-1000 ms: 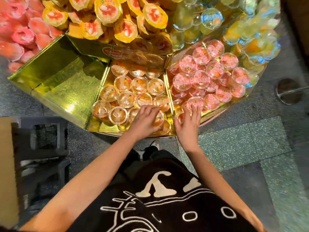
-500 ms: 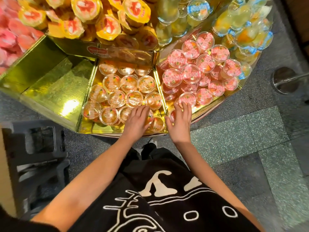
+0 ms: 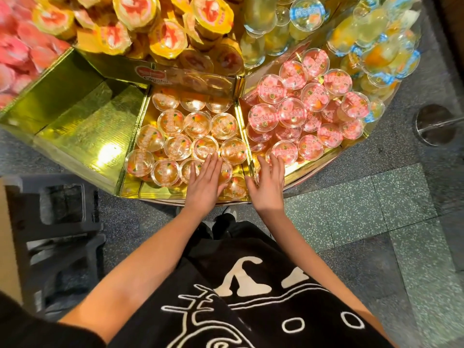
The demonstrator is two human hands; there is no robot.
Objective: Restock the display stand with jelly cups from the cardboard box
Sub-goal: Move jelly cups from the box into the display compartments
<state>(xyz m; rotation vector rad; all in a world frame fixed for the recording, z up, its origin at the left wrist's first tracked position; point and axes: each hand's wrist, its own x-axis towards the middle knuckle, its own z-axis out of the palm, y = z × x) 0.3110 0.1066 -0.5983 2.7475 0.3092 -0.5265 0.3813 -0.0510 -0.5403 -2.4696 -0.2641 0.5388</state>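
The gold display stand (image 3: 82, 136) has wedge-shaped compartments. The middle compartment holds several clear orange jelly cups (image 3: 198, 124). The right one holds several pink-lidded jelly cups (image 3: 291, 111). My left hand (image 3: 206, 179) lies flat with straight fingers on the front orange cups. My right hand (image 3: 268, 182) rests flat, fingers straight, on the front pink cups near the divider. The cup under each palm is mostly hidden. A strip of brown cardboard (image 3: 7, 237) shows at the left edge.
The left gold compartment holds nothing. Upper tiers carry yellow-lidded cups (image 3: 160, 33), pink ones (image 3: 17, 46) and clear blue-lidded ones (image 3: 371, 43). A dark plastic stool (image 3: 62, 222) stands at the left on the speckled floor. A round metal post base (image 3: 437, 124) sits at the right.
The view has shifted slightly. Both hands stay on the front cups, and their fingers have flattened and spread a little.
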